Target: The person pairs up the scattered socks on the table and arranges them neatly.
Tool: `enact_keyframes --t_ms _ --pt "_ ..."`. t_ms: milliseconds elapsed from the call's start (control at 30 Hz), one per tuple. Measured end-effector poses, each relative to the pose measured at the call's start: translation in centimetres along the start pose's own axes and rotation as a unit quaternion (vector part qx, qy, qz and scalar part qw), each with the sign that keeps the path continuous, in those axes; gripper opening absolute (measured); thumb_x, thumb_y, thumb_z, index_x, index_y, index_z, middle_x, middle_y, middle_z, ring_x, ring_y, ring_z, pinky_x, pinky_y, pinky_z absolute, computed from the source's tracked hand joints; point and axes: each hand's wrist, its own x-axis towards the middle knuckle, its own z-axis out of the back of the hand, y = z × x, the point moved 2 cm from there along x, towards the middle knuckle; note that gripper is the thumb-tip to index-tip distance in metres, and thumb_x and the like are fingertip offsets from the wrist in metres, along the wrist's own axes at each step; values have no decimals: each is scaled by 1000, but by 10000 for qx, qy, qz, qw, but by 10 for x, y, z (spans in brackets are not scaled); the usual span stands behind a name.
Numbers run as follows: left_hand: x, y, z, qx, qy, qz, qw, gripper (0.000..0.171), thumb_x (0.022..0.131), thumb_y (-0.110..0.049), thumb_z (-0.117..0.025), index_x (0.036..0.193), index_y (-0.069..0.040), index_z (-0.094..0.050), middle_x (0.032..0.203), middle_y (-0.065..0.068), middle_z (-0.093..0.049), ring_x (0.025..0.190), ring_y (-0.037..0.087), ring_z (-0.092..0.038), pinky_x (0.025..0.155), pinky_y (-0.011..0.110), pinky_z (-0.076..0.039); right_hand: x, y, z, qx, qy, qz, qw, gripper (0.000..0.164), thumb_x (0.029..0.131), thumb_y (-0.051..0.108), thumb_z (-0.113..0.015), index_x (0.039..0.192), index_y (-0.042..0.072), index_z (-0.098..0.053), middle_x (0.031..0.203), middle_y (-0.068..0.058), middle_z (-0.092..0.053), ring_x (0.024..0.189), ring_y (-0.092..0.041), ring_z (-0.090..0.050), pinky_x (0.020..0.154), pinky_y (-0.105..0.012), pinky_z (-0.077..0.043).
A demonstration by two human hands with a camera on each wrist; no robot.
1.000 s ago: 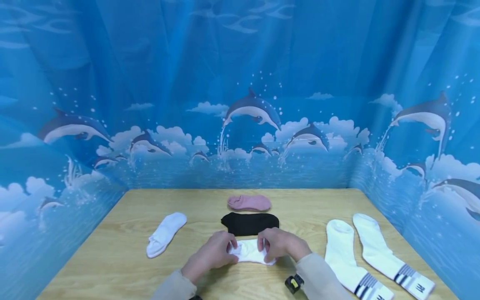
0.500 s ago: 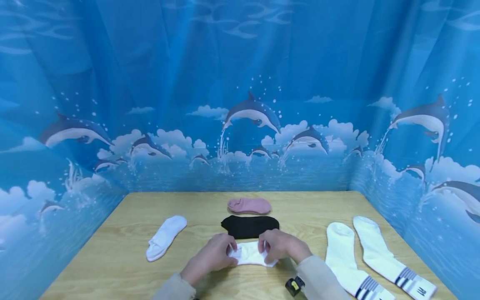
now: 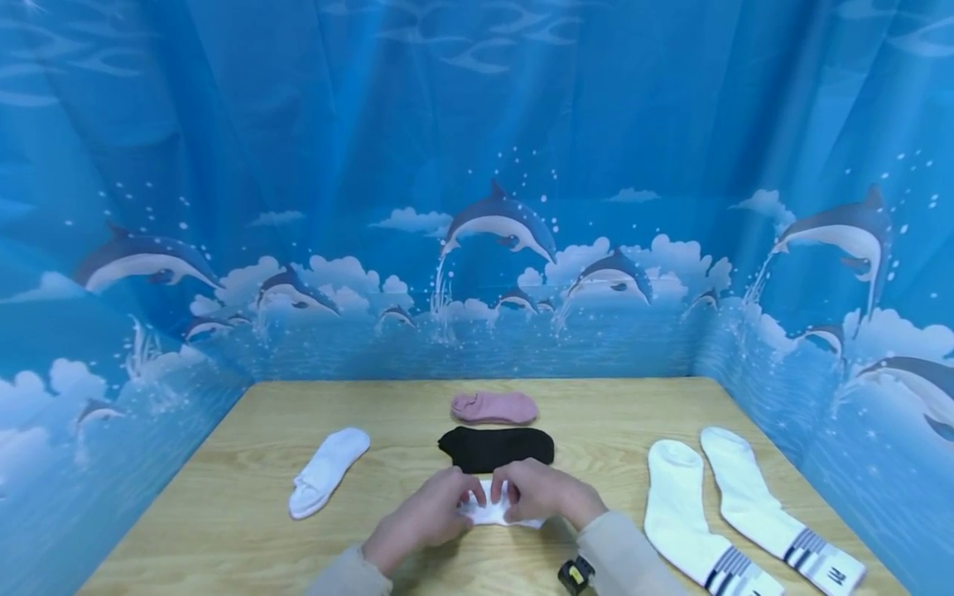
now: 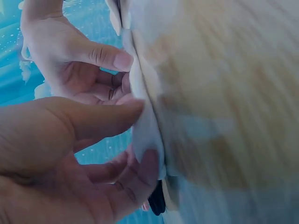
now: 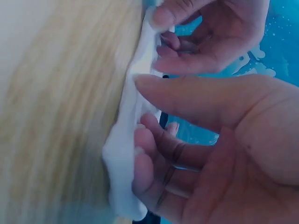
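Note:
A short white sock (image 3: 488, 515) lies flat on the table in front of me, partly covered by my hands. My left hand (image 3: 440, 507) pinches its left part between thumb and fingers. On the sock's middle, my right hand (image 3: 542, 490) has its thumb at the near edge and its curled fingers on top, close to the left fingertips. In the left wrist view the white sock (image 4: 148, 133) lies along the tabletop under both hands. The right wrist view shows the sock's free end (image 5: 121, 158) running out past the right fingers.
Just beyond lie a black sock (image 3: 495, 449) and a pink sock (image 3: 495, 407). Another short white sock (image 3: 328, 473) is at the left. Two long white socks (image 3: 674, 488) with striped cuffs lie at the right. A blue dolphin curtain (image 3: 477, 207) surrounds the wooden table (image 3: 224, 513).
My right hand has slid left along the white sock, from its right end to near my left hand. The left hand has barely moved.

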Motion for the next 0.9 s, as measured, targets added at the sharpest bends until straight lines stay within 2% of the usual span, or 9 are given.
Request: enact_keyframes --t_ms 133,333,467,633,733,900 --pt "-1 2 -1 -10 144 96 9998 26 76 1 -81 99 -11 -75 85 0 -64 81 10 -54 74 24 -46 -2 -5 0 161 14 -723 9973 25 79 4 -83 93 14 -65 78 -1 -58 69 -9 -49 64 -24 -42" --pt "-2 2 1 8 175 13 9998 25 76 -2 -81 99 -11 -74 85 0 -64 81 10 -54 74 24 -46 -5 -10 2 273 -65 -1244 9918 31 72 5 -87 88 13 -63 82 -4 -58 75 -17 -51 67 -30 -42" --pt "-2 3 2 -97 204 -29 9997 20 81 -2 -78 99 -9 -75 81 -1 -63 76 7 -52 70 23 -45 -6 -13 3 252 -39 -1308 9911 31 71 7 -89 85 14 -63 84 -3 -57 77 -17 -51 68 -30 -43" --pt "-3 4 4 -185 132 -138 9996 16 88 3 -70 99 -8 -76 77 0 -63 71 4 -49 67 22 -44 -8 -16 6 189 -6 -1096 9938 23 75 9 -86 82 15 -65 83 0 -59 77 -16 -53 67 -28 -43" --pt "-3 6 6 -203 90 113 9997 18 86 4 -70 95 -9 -76 78 0 -62 72 5 -49 68 24 -44 -10 -17 8 155 -59 -1013 9947 20 77 7 -83 82 13 -65 82 -1 -60 75 -15 -53 65 -26 -43" --pt "-4 8 9 -258 111 595 9978 16 82 4 -72 87 -11 -75 77 -2 -59 73 8 -49 68 26 -44 -12 -18 10 227 -111 -1029 9944 23 73 0 -83 81 10 -64 80 -5 -59 71 -15 -51 61 -25 -42"
